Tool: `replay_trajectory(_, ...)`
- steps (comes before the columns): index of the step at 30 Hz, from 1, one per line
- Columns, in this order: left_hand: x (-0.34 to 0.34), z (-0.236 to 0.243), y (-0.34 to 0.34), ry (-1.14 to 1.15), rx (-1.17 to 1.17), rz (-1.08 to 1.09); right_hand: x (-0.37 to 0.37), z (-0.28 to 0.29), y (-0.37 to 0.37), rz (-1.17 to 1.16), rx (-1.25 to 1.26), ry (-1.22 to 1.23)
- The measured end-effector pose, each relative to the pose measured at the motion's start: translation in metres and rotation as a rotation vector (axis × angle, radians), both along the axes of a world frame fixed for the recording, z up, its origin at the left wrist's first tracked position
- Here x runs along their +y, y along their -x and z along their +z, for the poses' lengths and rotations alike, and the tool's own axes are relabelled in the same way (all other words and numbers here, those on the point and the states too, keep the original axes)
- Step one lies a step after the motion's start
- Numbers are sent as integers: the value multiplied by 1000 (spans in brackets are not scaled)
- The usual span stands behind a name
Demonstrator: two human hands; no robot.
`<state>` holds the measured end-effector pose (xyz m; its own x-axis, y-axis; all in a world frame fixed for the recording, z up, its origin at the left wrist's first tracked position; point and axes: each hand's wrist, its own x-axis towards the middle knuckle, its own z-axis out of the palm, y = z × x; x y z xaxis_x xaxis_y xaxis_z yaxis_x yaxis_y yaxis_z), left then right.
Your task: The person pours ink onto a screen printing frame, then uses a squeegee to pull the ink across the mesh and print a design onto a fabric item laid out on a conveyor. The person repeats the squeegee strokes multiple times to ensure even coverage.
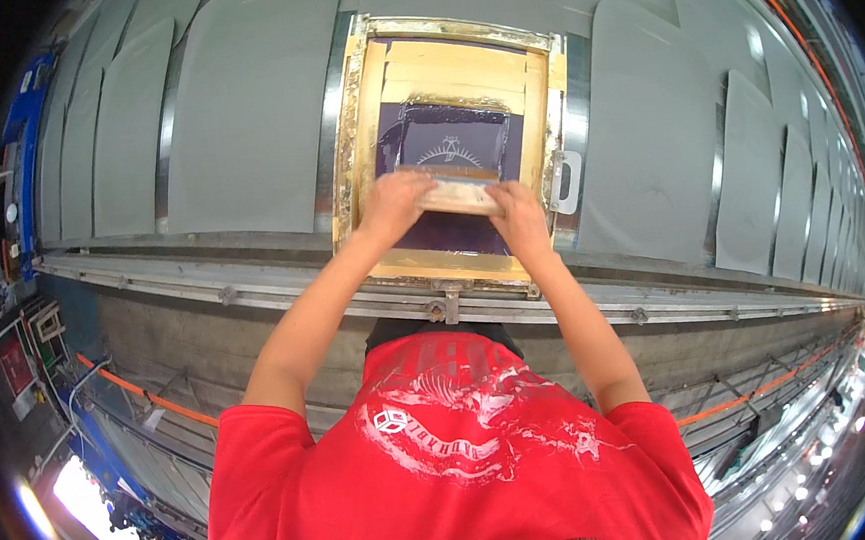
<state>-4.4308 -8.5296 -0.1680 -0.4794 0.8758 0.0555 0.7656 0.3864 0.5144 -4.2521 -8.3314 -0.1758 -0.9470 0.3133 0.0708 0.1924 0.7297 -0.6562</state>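
Observation:
A squeegee (459,196) with a pale wooden handle lies crosswise over a screen-printing frame (345,141). My left hand (395,208) is closed round its left end, and my right hand (520,222) grips the right end. Dark purple mesh (393,137) fills the middle of the screen, bordered by yellowish tape, with wet-looking dark ink round the printing area. Just beyond the squeegee shows a pale, arched design (449,151). The squeegee's blade edge is mostly hidden, so its contact with the mesh cannot be made out.
Large grey panels (251,112) lie along the long table on both sides of the screen, some overlapping. A metal rail (253,288) runs along the near edge. A white loop handle (568,182) sits right of the frame. Behind me are racks and an orange bar (150,392).

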Motion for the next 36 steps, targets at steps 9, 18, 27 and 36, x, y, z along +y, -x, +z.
replay_trajectory(9,53,12,65,-148,11,61,70,11,69,3,67,-201)
replay_trajectory(18,48,6,44,267,167,22,48,-13,40,-15,-40,-188)
replay_trajectory(27,-28,-2,-42,144,190,96,12,53,-25,-61,-177,408)
replay_trajectory(36,15,-70,-87,71,291,127,202,-132,-15,-402,102,17)
